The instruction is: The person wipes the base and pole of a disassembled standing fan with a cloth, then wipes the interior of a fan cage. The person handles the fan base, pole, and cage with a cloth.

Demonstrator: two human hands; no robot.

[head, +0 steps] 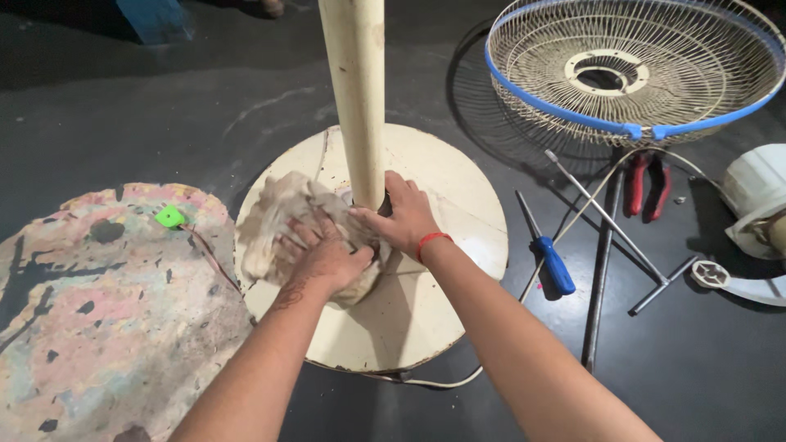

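A cream round fan base [446, 184] lies on the dark floor with a cream upright pole [354, 90] rising from its middle. My left hand [327, 258] presses a crumpled beige cloth [274, 217] onto the base just left of the pole's foot. My right hand [403, 214], with a red band on the wrist, rests flat on the base right beside the pole, its fingers touching the cloth at the pole's foot.
A wire fan guard with a blue rim [630, 69] lies at the upper right. A blue-handled screwdriver [547, 254], red-handled pliers [647, 182], metal rods [606, 217] and a white motor housing [757, 205] lie right. A worn patterned mat [98, 311] lies left.
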